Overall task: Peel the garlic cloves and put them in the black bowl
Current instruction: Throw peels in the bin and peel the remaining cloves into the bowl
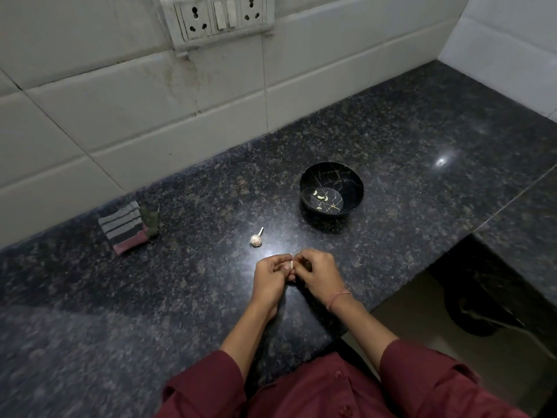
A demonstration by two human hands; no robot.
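Note:
A black bowl [331, 188] with gold crack lines stands on the dark granite counter [150, 297], holding a few peeled cloves [320, 196]. A partial garlic bulb [256, 239] with a short stem lies on the counter, left of the bowl. Near the counter's front edge, my left hand [269, 274] and my right hand [316, 274] meet, fingers curled, both pinching one small garlic cloveлет [291, 264] between the fingertips. Most of that clove is hidden by the fingers.
A folded striped cloth [126, 226] lies at the left near the tiled wall. A socket panel [220, 16] is on the wall above. The counter drops off at the right to a lower dark area [482, 312].

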